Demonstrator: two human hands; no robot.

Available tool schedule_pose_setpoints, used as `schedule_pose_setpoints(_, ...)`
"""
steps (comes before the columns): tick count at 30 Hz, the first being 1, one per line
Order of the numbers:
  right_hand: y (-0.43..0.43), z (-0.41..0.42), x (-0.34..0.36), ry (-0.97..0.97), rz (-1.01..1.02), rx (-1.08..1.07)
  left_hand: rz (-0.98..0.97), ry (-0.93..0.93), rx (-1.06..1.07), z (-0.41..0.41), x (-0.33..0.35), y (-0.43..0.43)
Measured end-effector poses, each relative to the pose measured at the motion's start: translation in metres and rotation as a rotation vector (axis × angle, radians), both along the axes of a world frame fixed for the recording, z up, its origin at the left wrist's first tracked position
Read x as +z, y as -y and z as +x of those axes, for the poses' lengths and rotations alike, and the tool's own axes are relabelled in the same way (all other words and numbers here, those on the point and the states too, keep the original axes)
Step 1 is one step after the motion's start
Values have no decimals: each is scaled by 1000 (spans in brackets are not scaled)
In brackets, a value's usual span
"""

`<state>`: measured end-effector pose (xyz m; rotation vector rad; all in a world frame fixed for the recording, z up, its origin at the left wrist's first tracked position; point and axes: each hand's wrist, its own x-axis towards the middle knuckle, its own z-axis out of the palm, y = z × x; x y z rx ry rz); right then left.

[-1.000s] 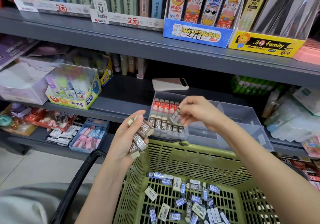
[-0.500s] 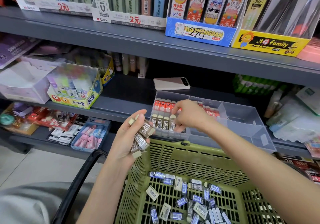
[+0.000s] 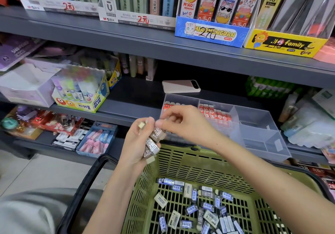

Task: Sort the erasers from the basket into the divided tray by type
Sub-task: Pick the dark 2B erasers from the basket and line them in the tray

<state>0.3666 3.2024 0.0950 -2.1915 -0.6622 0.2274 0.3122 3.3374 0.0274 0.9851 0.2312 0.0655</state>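
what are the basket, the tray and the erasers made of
Basket: green moulded plastic, matt, judging by its slotted walls. Tray: clear, slightly frosted plastic; the contents show through its walls. Erasers: likely rubber or vinyl, pale matt ends, wrapped in printed sleeves that look like paper.

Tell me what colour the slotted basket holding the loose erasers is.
The basket is olive green, with a black handle; it shows clearest in the head view.

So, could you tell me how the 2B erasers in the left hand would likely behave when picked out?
The erasers are flat-sided blocks, so they probably won't roll. Their printed sleeves look smooth, so one might slip from the stack in the left hand. Several fit in one hand, so they're likely light.
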Motion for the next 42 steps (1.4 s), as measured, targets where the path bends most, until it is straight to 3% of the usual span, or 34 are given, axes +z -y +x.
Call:
schedule_pose_setpoints(3,-3,-1,2,-31,-142,157,120,7,-18,-1,-1,4)
schedule_pose_setpoints(6,1,2,4,-89,-98,214,135,25,-48,-2,0,6)
schedule_pose_setpoints(11,25,21,13,-240,203,-80,120,30,-38,-1,2,7)
schedule_pose_setpoints(14,47,39,11,-121,82,-219,74,19,-21,-1,2,6)
schedule_pose_setpoints(17,55,41,-3,-82,-168,-206,40,3,-19,0,2,5)
schedule_pose_setpoints(19,54,38,-13,-93,-228,-198,39,-13,-21,0,1,5)
schedule_pose_setpoints(34,43,20,-42,370,-474,-337,81,-72,-16,-3,4,3)
schedule_pose_setpoints(37,35,8,-31,483,-286,-312,107,-53,-19,-2,3,5)
schedule_pose_setpoints(40,20,-9,-12,103,92,-59,116,-30,-1,-1,3,6)
schedule_pose_setpoints(42,15,-12,-4,-160,146,53,110,-16,10,-1,3,7)
